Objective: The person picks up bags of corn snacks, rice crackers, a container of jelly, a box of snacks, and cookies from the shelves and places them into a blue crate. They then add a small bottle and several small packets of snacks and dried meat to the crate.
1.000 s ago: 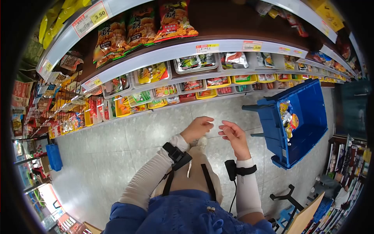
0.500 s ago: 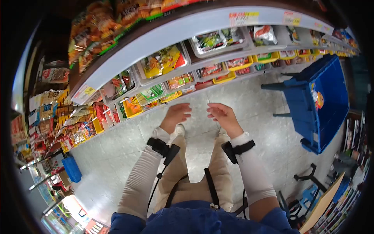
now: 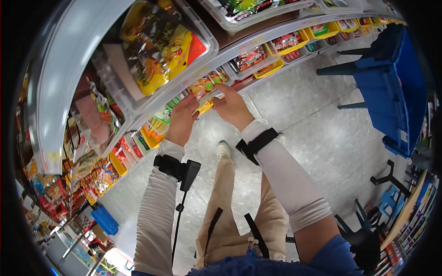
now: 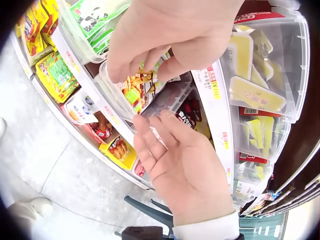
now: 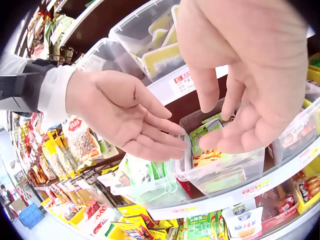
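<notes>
In the head view my left hand and right hand are close to a lower shelf, palms turned toward each other. Fingers of both are relaxed and slightly bent, with nothing held. Beneath them lies a clear plastic bin of snack packets, orange and green. From the left wrist, my left hand hangs over this bin, and the right hand faces up beside it. In the right wrist view the right hand overlaps the bin, while the left hand reaches in from the left.
A clear bin with yellow packets sits on the shelf above, its edge jutting out. Yellow trays line the lower row. To the right stands a blue plastic crate on legs. Grey tiled floor lies below.
The head view has come closer to the shelf and lower bins. Both hands have reached forward from over the floor to the lower shelf, still holding nothing.
</notes>
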`<state>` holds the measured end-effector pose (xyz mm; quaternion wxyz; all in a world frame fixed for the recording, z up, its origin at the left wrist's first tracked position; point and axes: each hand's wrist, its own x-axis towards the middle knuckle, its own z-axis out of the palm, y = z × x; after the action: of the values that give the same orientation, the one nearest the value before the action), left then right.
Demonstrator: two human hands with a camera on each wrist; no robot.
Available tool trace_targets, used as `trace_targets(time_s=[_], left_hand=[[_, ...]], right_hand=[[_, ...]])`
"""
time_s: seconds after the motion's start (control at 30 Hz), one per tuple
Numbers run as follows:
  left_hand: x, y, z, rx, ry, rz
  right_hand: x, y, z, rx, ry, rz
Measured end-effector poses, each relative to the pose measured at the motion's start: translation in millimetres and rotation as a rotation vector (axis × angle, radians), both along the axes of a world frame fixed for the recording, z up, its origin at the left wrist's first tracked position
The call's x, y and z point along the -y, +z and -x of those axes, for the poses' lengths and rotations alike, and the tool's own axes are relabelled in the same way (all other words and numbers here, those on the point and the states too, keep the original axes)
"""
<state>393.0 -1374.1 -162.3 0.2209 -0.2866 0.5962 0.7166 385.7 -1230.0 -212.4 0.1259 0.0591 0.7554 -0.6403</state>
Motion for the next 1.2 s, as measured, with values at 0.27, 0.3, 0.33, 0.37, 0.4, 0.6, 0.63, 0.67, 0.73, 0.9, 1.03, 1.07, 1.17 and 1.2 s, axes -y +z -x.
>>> trace_targets(time_s=[0.27,0.3,0.33,0.37,0.4,0.6,0.63,0.67,0.73,0.9,1.03,1.07,1.17,1.2], left_hand=[[5,-36,22,-0.056,-0.016,-0.021],[6,-39,24,-0.052,-0.025,-0.019],[7,-41,26,-0.043,0.006,-0.072],[7,-43,28,-0.034,0.036,-0.124],[8,-45,30,-0.032,0.024,-0.121],[6,-41,30,-0.002,0.094,-0.183],[4,-39,30,-0.006,0.087,-0.187],[3,-37,30,-0.011,0.081,-0.191],[3,-34,29,0.007,0.076,-0.170],[1,-32,27,-0.013,0.041,-0.107],[1,-26,24,0.023,0.026,-0.190],[-2,-21,23,0.051,0.007,-0.165],[-7,-10,15,0.025,0.079,-0.101],[-12,-4,12,0.025,0.085,-0.099]], right_hand=[[19,-5,28,0.011,0.021,-0.163],[23,-11,27,0.015,0.011,-0.161],[27,-17,27,0.088,-0.034,-0.053],[29,-22,27,0.158,-0.080,0.056],[30,-25,28,0.159,-0.092,0.060],[29,-15,28,0.159,-0.054,-0.108],[29,-10,28,0.147,-0.042,-0.199],[29,-5,28,0.134,-0.029,-0.291],[28,0,28,0.150,0.001,-0.301],[27,0,30,0.147,0.085,-0.287],[33,-5,25,0.092,0.011,-0.155],[32,-5,24,0.026,-0.048,-0.152],[28,-9,27,0.082,-0.122,-0.059],[26,-8,26,0.082,-0.117,-0.057]])
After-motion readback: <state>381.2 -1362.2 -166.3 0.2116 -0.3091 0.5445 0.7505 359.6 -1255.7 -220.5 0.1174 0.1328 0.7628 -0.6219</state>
